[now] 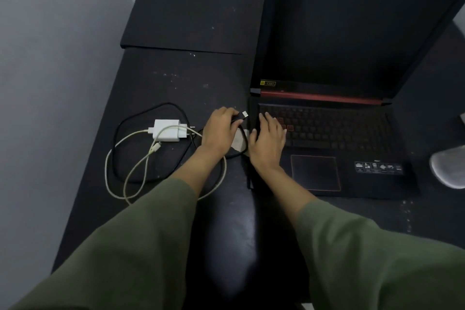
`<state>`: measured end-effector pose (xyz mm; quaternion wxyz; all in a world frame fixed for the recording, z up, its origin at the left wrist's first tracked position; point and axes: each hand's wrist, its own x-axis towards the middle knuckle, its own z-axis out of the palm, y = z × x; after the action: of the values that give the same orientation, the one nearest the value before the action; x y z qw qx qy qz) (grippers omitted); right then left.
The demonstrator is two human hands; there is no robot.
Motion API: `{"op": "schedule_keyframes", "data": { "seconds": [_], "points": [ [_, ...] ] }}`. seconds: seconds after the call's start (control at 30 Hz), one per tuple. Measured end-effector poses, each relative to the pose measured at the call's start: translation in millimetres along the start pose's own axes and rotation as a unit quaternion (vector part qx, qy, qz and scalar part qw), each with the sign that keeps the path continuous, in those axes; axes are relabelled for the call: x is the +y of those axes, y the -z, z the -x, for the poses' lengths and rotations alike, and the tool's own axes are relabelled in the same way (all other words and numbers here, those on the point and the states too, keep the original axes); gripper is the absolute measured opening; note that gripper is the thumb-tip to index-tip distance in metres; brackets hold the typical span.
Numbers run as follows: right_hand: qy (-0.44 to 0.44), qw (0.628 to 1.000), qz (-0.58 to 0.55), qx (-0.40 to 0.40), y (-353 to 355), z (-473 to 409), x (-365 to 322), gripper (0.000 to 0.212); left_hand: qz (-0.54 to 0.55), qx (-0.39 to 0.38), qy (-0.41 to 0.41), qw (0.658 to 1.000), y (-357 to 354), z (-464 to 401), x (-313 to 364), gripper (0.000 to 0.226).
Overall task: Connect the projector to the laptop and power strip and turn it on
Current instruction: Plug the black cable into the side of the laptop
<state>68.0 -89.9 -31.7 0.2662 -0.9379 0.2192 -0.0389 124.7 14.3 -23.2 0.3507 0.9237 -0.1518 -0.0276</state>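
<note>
Black desk (pixel 176 78), scuffed, grey wall to its left. Laptop (pixel 334 98) sits on the right half, lid open, screen dark, red hinge bar, keys faintly red-lit. Both my forearms come in from the bottom edge in green sleeves (pixel 141 241), bare from mid-forearm on.

Left of the laptop: black cable (pixel 120 131) looped wide on the desk, a white cable (pixel 141 171) coiled over and inside that loop, and a white charger (pixel 167 130) lying flat in the middle of it. Grey rounded object at the far right edge, blurred, can't tell what it is.

My left hand (pixel 221 131) is palm down, just beside the laptop's left edge, fingers curled around the black plug body at the cable's end. The metal plug tip (pixel 244 115) sticks out past my fingertips, pointing at the laptop's left side, close to it but not touching. The cable runs back under that hand and loops toward my wrist.

My right hand (pixel 268 143) lies flat and spread on the laptop's left front corner, fingers over the leftmost keys, thumb at the deck edge. It grips nothing, just rests on the deck.

Between the two hands a pale scrap (pixel 239 143) lies on the desk, partly under the cable.
</note>
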Motion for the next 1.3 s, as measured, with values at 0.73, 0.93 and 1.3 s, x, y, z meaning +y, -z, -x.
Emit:
{"op": "schedule_keyframes", "data": {
  "seconds": [0.73, 0.93, 1.3],
  "points": [
    [-0.022, 0.992, -0.013, 0.122, -22, -15, -2, 0.038, 0.024, 0.030, -0.119, 0.992, -22, -8, -40, 0.030],
    [-0.020, 0.992, -0.013, 0.125, -23, -14, -3, 0.037, 0.051, 0.022, -0.133, 0.990, -23, -7, -41, 0.032],
    [-0.032, 0.991, -0.012, 0.133, -23, -14, -5, 0.037, 0.128, 0.004, -0.086, 0.988, -17, -6, -40, 0.028]
  ]
}}
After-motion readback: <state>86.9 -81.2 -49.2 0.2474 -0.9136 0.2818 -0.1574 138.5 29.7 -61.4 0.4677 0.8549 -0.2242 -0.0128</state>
